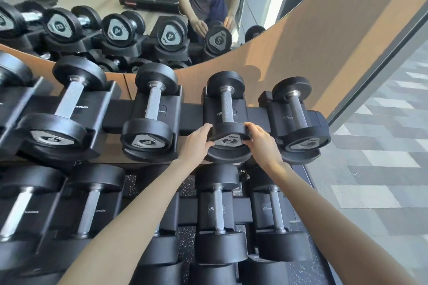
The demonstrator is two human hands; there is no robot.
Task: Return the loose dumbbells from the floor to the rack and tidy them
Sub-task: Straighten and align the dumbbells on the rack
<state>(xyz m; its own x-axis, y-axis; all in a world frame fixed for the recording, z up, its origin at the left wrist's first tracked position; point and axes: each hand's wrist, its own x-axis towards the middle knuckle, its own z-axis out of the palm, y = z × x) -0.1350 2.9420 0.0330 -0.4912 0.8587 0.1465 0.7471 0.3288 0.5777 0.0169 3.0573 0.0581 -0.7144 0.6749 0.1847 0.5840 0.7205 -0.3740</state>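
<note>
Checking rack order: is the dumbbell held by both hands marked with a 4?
No, the end cap of the dumbbell gripped by the left hand and right hand shows a 2.

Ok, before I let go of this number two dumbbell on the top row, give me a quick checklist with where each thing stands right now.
1. Both hands on the near head: left hand and right hand grip the 2 dumbbell from either side. Ok.
2. Far head seated in its cradle: it rests at the back. Ok.
3. Near head fully down in the front cup: hidden by fingers. Cannot tell.
4. Handle lined up straight with the cradle: ok.
5. Number plate upright: the 2 sits tilted. Not ok.
6. Clearance from the neighbouring dumbbell on the right: apart. Ok.
</note>
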